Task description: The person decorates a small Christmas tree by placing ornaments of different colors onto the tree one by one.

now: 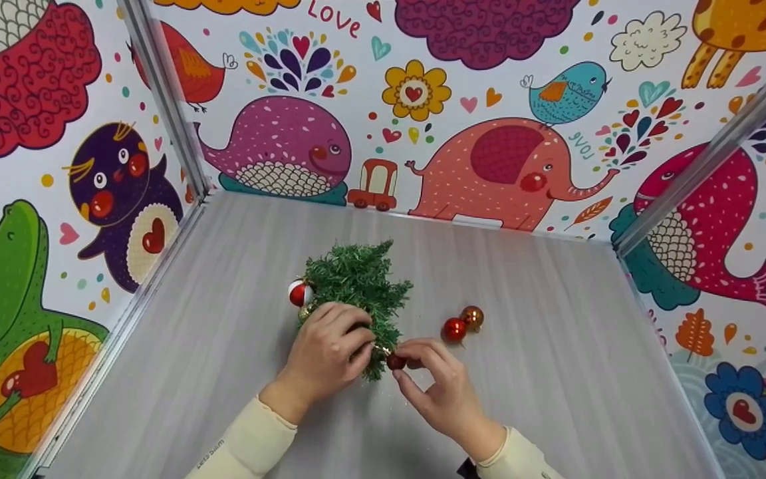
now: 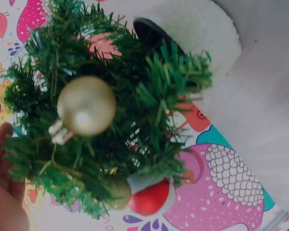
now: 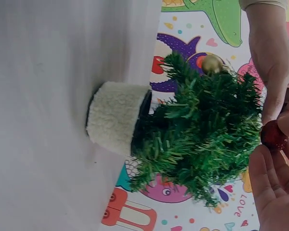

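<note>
A small green artificial Christmas tree point(image 1: 356, 273) stands on the table in a fluffy white pot point(image 3: 113, 115). My right hand point(image 1: 446, 392) pinches a dark red glittery ball ornament point(image 1: 396, 361) between thumb and fingers, right at the tree's front side. Beside it, my left hand point(image 1: 326, 352) has its fingers curled at the branches, thumb and fingertips together near the ornament's gold top; I cannot tell whether they pinch a branch tip or the loop. A pale gold ball point(image 2: 89, 106) hangs on the tree, and a red-and-white ball point(image 1: 300, 293) shows at its left side.
On the table point(image 1: 542, 372) right of the tree, a shiny red ball point(image 1: 454, 328) and a copper-gold ball point(image 1: 472, 318) lie side by side. Panels with cartoon animals point(image 1: 503, 173) enclose the table at the back and both sides, with metal posts point(image 1: 170, 106) at the corners.
</note>
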`<action>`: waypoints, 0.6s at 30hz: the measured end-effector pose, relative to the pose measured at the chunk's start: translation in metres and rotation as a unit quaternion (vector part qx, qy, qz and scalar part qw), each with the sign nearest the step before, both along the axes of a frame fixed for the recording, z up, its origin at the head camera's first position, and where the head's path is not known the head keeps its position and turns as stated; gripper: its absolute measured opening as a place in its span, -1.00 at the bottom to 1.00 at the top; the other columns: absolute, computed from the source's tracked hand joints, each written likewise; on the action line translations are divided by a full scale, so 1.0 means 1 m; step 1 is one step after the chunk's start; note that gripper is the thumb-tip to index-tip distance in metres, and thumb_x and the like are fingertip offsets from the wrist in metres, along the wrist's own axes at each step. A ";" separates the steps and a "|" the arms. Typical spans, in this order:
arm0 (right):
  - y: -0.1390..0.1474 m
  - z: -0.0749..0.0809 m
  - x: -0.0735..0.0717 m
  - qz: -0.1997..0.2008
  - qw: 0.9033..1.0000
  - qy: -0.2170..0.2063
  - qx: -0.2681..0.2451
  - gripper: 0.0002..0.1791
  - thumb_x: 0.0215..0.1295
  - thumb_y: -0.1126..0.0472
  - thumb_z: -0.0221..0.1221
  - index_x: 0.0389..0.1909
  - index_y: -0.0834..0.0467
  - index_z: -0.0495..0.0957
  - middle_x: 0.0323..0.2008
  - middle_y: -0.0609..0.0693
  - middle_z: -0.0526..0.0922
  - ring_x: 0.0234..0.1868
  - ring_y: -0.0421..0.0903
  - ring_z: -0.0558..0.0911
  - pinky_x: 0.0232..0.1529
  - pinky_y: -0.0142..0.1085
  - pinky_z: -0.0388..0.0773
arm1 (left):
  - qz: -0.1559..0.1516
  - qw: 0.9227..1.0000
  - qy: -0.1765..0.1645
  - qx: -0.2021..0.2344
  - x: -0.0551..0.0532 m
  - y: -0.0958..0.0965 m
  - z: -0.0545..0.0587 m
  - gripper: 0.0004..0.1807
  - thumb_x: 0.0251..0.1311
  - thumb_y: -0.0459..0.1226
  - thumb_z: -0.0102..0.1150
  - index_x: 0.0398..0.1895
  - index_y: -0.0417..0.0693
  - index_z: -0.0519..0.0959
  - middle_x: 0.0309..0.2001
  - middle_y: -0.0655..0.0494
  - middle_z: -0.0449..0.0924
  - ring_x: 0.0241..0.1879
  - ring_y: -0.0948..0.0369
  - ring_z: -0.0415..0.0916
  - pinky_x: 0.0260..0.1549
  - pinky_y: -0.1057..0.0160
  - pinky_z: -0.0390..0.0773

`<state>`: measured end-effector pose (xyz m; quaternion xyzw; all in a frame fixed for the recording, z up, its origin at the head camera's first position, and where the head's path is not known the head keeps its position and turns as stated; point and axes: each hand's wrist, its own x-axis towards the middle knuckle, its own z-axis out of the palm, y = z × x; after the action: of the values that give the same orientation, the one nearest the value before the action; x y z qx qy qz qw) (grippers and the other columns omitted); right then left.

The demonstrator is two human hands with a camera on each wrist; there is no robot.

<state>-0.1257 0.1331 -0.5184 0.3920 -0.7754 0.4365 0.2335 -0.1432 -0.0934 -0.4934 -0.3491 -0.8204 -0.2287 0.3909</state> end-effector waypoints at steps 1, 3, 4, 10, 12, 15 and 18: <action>0.000 -0.002 0.000 0.001 1.000 -0.005 -0.001 -0.57 0.05 0.47 0.41 -0.03 0.14 0.59 -0.10 -0.01 0.61 -0.21 -0.12 0.64 -0.33 -0.31 0.63 | 0.000 1.000 0.000 0.002 0.000 -0.001 0.000 -0.95 -0.03 -0.35 0.30 -0.48 -0.03 0.71 -0.23 0.10 0.64 -0.16 0.12 0.57 -0.01 0.10 0.49; -0.001 -0.004 0.001 0.004 1.000 -0.016 0.001 -0.58 0.09 0.45 0.39 -0.02 0.13 0.59 -0.12 -0.04 0.62 -0.21 -0.12 0.64 -0.34 -0.30 0.64 | 0.001 1.000 -0.001 0.004 0.000 -0.003 0.001 -0.95 -0.03 -0.35 0.29 -0.48 -0.04 0.71 -0.23 0.10 0.64 -0.17 0.12 0.57 -0.02 0.10 0.48; -0.002 -0.006 0.001 0.007 1.000 -0.023 0.001 -0.59 0.11 0.45 0.38 -0.02 0.11 0.59 -0.12 -0.05 0.62 -0.21 -0.13 0.64 -0.34 -0.29 0.64 | 0.002 1.000 -0.001 0.003 0.001 -0.004 0.002 -0.95 -0.04 -0.35 0.29 -0.48 -0.04 0.71 -0.24 0.10 0.64 -0.17 0.11 0.57 -0.02 0.09 0.48; -0.004 -0.014 0.005 0.011 0.998 -0.060 0.018 -0.60 0.18 0.42 0.32 0.01 0.04 0.58 -0.12 -0.13 0.62 -0.20 -0.18 0.64 -0.35 -0.26 0.65 | 0.007 1.000 -0.003 -0.013 0.003 -0.003 0.004 -0.97 -0.05 -0.32 0.31 -0.56 0.00 0.68 -0.32 0.14 0.63 -0.24 0.13 0.56 -0.03 0.10 0.47; -0.005 -0.015 0.006 0.004 0.997 -0.067 0.024 -0.60 0.18 0.42 0.31 0.01 0.02 0.57 -0.11 -0.15 0.62 -0.18 -0.18 0.64 -0.33 -0.26 0.64 | 0.008 1.000 -0.006 -0.018 0.004 -0.001 0.004 -0.94 -0.03 -0.31 0.30 -0.58 0.00 0.66 -0.34 0.15 0.62 -0.25 0.14 0.55 0.00 0.10 0.46; -0.007 -0.015 0.006 -0.007 0.997 -0.073 0.024 -0.60 0.16 0.41 0.32 -0.01 0.01 0.58 -0.10 -0.14 0.62 -0.15 -0.16 0.64 -0.30 -0.25 0.64 | 0.012 1.000 -0.007 -0.023 0.004 -0.001 0.003 -0.92 -0.01 -0.30 0.29 -0.60 0.01 0.66 -0.38 0.16 0.61 -0.27 0.14 0.55 0.03 0.09 0.46; -0.012 -0.013 0.005 -0.021 0.997 -0.068 0.019 -0.64 0.15 0.39 0.35 -0.04 0.04 0.60 -0.10 -0.15 0.62 -0.14 -0.17 0.63 -0.29 -0.26 0.63 | 0.017 0.999 -0.008 -0.028 0.005 0.000 0.004 -0.92 -0.01 -0.29 0.31 -0.60 0.02 0.66 -0.42 0.18 0.59 -0.30 0.14 0.54 0.05 0.08 0.45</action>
<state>-0.1211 0.1212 -0.5315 0.3492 -0.8056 0.4428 0.1818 -0.1386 -0.0937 -0.4897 -0.3440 -0.8354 -0.2015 0.3783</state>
